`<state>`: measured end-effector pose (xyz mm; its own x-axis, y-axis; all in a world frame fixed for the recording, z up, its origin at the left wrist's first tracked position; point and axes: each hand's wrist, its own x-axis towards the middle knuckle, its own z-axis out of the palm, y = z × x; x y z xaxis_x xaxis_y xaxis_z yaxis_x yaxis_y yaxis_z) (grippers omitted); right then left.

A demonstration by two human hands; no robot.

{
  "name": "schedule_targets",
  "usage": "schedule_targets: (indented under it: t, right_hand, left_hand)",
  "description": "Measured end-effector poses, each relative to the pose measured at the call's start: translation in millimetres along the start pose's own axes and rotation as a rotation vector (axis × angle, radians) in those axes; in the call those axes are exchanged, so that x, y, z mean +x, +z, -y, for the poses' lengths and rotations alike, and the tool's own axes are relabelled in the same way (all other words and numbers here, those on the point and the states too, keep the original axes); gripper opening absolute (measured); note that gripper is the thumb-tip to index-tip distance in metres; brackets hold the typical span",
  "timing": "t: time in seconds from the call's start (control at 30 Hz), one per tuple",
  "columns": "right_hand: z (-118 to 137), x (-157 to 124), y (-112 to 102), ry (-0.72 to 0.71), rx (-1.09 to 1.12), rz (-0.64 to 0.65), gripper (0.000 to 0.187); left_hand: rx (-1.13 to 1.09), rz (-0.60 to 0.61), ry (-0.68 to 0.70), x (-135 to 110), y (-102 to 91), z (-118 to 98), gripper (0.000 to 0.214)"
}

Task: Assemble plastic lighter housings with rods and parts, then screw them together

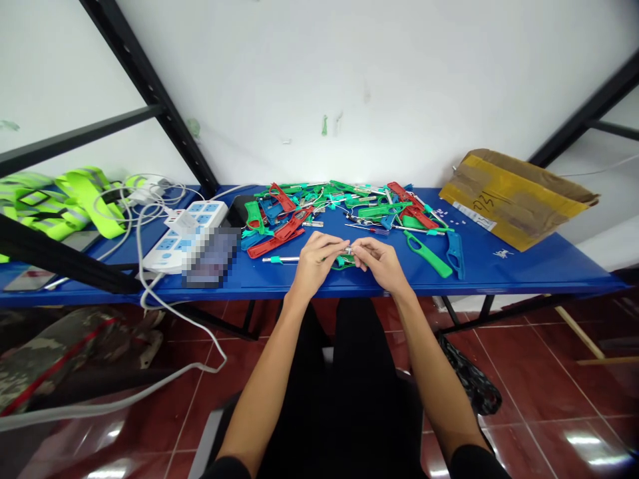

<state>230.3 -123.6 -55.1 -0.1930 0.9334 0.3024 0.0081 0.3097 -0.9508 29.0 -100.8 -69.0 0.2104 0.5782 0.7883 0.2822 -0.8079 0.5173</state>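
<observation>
My left hand (318,258) and my right hand (378,261) meet over the front of the blue table. Their fingertips pinch a small whitish-silver part (348,250) from both sides; it is too small to name. Beneath the hands lies a green plastic piece (344,261), mostly hidden. A metal tube with a teal fitting (279,259) lies at the left hand. Beyond the fingers spreads a pile of green, red and blue plastic handle shells with metal tubes. A red shell (276,243) is left of the hands, a green shell (428,254) and a blue shell (454,255) right.
A white power strip (187,236) with cables stands left, beside a blurred-out dark object (212,258). Yellow-green reflective straps (90,196) lie farther left. An open cardboard box (514,196) sits at the right, near small white bits (502,253). Black shelf posts (154,93) frame the table (549,269).
</observation>
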Motion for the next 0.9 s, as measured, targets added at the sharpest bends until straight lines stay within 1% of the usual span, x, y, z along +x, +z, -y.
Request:
schedule_targets:
  t: [0.07, 0.17, 0.3, 0.4, 0.53, 0.6, 0.67, 0.77, 0.9]
  right_hand:
    - [-3, 1, 1, -0.008, 0.043, -0.012, 0.039]
    - [-4, 1, 2, -0.018, 0.044, -0.041, 0.039]
    - [-3, 0, 4, -0.045, 0.027, -0.047, 0.034]
    - [-3, 0, 5, -0.060, 0.022, -0.057, 0.031]
    - [-6, 1, 5, -0.044, 0.007, -0.066, 0.036]
    - [-6, 0, 5, -0.039, 0.016, -0.073, 0.039]
    - [-5, 0, 5, -0.026, 0.018, -0.073, 0.038]
    - [-1, -2, 5, 0.020, -0.010, -0.050, 0.037]
    - [5, -4, 4, 0.062, -0.067, -0.003, 0.041]
  left_hand:
    - [0.009, -0.036, -0.005, 0, -0.5, -2, 0.021]
    - [0.023, -0.071, -0.004, 0, -0.7, -5, 0.020]
    - [0.025, -0.045, -0.005, 0, -0.9, -6, 0.020]
    - [0.038, -0.045, 0.027, -1, -0.8, -5, 0.022]
    - [0.089, -0.050, 0.078, -1, -0.8, -6, 0.024]
    - [0.106, -0.070, 0.098, -1, -0.9, -7, 0.023]
    - [0.129, -0.099, 0.109, -1, -0.9, -9, 0.022]
    - [0.162, -0.129, 0.115, 0, -1.0, -12, 0.019]
    - [0.174, -0.131, 0.115, 0, -1.2, -15, 0.016]
